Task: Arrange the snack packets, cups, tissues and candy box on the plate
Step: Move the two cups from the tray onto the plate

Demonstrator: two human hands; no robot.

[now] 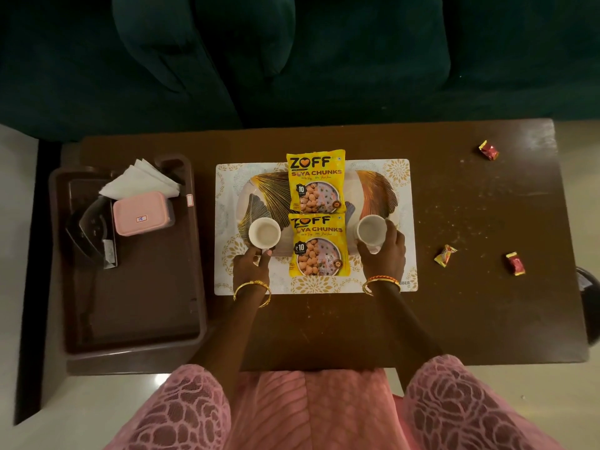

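The tabletop (454, 303) carries a brown tray (136, 319) at the left and a mat with the patterned plate (373, 193) at centre. Two yellow snack packets (316, 183) lie end to end down the plate's middle, likely leaving each side free for a cup. The tissues (139, 181) and pink candy box (140, 213) wait on the tray. The left hand (251, 264) holds the left cup (264, 233), the right hand (384, 251) holds the right cup (371, 230), flanking the packets.
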